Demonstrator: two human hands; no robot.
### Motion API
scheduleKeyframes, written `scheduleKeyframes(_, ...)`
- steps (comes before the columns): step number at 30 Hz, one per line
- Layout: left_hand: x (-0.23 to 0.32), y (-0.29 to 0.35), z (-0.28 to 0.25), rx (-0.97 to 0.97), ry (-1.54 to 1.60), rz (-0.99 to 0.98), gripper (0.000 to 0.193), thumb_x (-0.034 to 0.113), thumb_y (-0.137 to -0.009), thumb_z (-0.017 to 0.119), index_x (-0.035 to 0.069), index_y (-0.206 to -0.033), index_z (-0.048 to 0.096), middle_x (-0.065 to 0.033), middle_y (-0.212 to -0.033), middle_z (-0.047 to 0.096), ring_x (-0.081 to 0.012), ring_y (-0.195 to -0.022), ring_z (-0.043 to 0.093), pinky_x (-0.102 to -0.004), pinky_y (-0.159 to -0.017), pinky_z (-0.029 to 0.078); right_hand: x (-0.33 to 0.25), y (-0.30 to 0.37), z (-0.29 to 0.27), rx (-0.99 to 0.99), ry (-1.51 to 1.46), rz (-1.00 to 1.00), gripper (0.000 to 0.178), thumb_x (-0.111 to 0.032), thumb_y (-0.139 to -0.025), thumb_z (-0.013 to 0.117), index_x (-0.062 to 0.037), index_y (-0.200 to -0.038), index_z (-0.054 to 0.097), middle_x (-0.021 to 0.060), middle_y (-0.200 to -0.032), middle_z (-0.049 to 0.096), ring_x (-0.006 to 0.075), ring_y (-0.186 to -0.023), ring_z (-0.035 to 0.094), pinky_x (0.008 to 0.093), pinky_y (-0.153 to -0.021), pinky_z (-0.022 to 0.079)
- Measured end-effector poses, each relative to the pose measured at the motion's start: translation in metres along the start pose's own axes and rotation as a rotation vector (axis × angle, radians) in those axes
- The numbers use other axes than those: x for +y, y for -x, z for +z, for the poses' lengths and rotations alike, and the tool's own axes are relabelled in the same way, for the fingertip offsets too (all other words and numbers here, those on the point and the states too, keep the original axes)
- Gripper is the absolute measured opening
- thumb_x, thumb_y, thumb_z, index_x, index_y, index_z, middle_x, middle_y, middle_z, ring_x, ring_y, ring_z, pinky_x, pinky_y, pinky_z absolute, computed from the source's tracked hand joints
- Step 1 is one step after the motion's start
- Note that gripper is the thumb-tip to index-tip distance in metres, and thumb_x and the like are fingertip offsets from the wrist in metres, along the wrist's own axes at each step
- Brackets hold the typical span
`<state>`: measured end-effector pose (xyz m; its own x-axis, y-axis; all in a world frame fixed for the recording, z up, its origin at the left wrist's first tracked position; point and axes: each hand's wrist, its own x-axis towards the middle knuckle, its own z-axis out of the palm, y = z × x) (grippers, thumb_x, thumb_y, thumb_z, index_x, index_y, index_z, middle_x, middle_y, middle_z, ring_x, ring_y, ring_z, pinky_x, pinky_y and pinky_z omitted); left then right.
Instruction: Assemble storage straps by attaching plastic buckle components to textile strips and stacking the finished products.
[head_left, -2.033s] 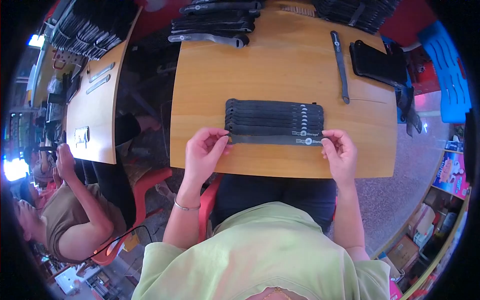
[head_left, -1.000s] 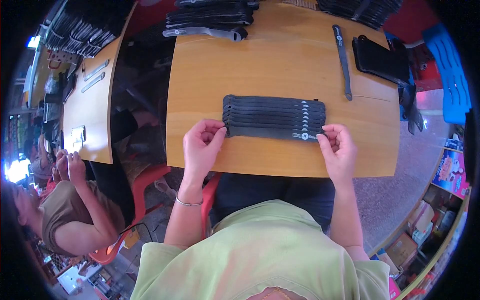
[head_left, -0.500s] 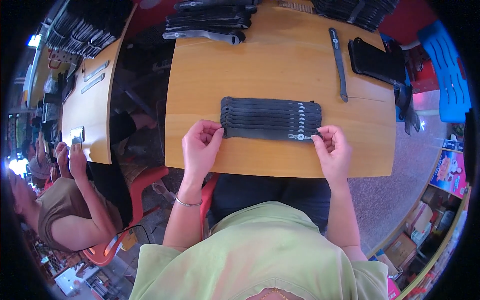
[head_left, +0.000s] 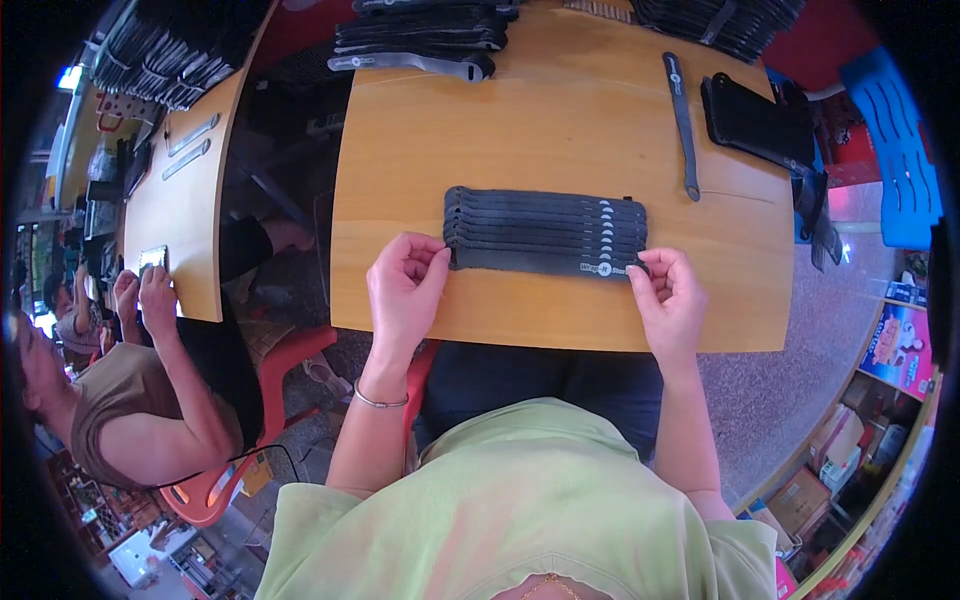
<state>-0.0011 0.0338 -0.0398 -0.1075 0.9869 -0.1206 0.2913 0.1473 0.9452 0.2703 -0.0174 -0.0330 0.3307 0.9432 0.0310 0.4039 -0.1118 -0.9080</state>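
Several black fabric straps (head_left: pixel 540 222) lie on the wooden table in front of me, overlapped in a row so that each one's long edge shows. The nearest strap (head_left: pixel 530 262) lies lowest, with white printing towards its right end. My left hand (head_left: pixel 408 283) pinches this strap's left end between thumb and fingertips. At the opposite end, my right hand (head_left: pixel 668 292) is closed in a pinch on the right corner. The fingertips cover both ends of the strap.
Piles of black straps (head_left: pixel 415 40) stand at the table's far left and far right (head_left: pixel 715 22). A single strap (head_left: pixel 681 125) and a black stack (head_left: pixel 755 122) lie at right. A co-worker (head_left: pixel 150 400) sits at another table on the left; a blue plastic chair (head_left: pixel 893 150) stands right.
Both hands keep their pinch on the nearest strap, and the straps stay in their row. The co-worker's hands on the left have moved slightly.
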Motion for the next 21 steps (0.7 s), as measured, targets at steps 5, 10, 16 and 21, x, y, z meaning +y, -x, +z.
scheduleKeyframes(5, 0.0014, -0.0001, 0.0004, 0.001, -0.015, -0.008, 0.005, -0.002, -0.082, 0.064, -0.003, -0.084, 0.06, -0.0007, -0.067, 0.059, -0.0023, -0.054, 0.05, -0.0173, -0.049, 0.039, -0.0015, -0.0002, -0.0007, -0.003, 0.017, -0.002, 0.017, -0.004, -0.08, 0.07, -0.0031, -0.094, 0.06, 0.0009, -0.074, 0.061, 0.0035, -0.059, 0.051, 0.0185, -0.052, 0.042)
scheduleKeyframes(10, 0.0056, 0.0006, 0.0016, 0.001, -0.026, -0.01, 0.004, -0.002, -0.082, 0.064, -0.003, -0.084, 0.06, -0.0007, -0.067, 0.059, -0.0023, -0.054, 0.049, -0.0173, -0.049, 0.039, -0.0006, 0.0002, 0.0007, -0.006, 0.014, -0.003, 0.018, -0.004, -0.079, 0.071, -0.0036, -0.093, 0.06, 0.0007, -0.073, 0.061, 0.0033, -0.057, 0.051, 0.0186, -0.051, 0.041)
scheduleKeyframes(16, 0.0048, 0.0, 0.0015, 0.001, -0.058, -0.014, 0.004, -0.002, -0.082, 0.063, -0.003, -0.084, 0.06, -0.0008, -0.067, 0.059, -0.0025, -0.055, 0.05, -0.0177, -0.05, 0.04, -0.0019, 0.0002, 0.0024, 0.015, 0.075, -0.047, 0.018, -0.002, -0.078, 0.071, -0.0035, -0.093, 0.06, 0.001, -0.071, 0.061, 0.0032, -0.055, 0.051, 0.0189, -0.05, 0.041)
scheduleKeyframes(21, 0.0052, 0.0, 0.0021, 0.002, -0.05, -0.021, 0.005, -0.001, -0.081, 0.064, -0.003, -0.084, 0.06, -0.0012, -0.068, 0.06, -0.003, -0.055, 0.05, -0.018, -0.05, 0.04, -0.0028, 0.0004, 0.002, 0.02, 0.072, -0.04, 0.018, -0.002, -0.078, 0.071, -0.0034, -0.092, 0.06, 0.0017, -0.071, 0.061, 0.0033, -0.055, 0.051, 0.0191, -0.049, 0.042)
